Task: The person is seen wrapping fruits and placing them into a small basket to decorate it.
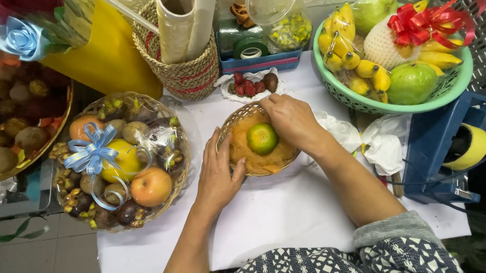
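Head view: fingers of the left hand (218, 170) lie spread and flat against the near-left rim of a small wicker basket (231, 124), thumb hooked on the rim, gripping nothing else. Right hand (292, 122) curls over the basket's far-right rim, fingers bent down onto the orange shredded filling (253, 155) just beside a green citrus fruit (262, 139); whether the fingertips pinch the filling cannot be told (they are hidden under the hand). Fruit sits in the middle of the basket, touching neither hand. Basket stands near the centre of the white tabletop (283, 213). Behind it, toward the far edge, a small white tray of red berries (248, 86). At the left edge, a wrapped fruit basket with a blue ribbon (94, 153), holding an apple, a lemon and brown fruits. Far-left, a woven holder with paper rolls (185, 27). Far-right corner, a green plastic basket (362, 103) of bananas and guavas, red bow on top. Crumpled white paper (372, 138) lies just right of the right wrist, with a blue tape dispenser (442, 149) at the right edge.
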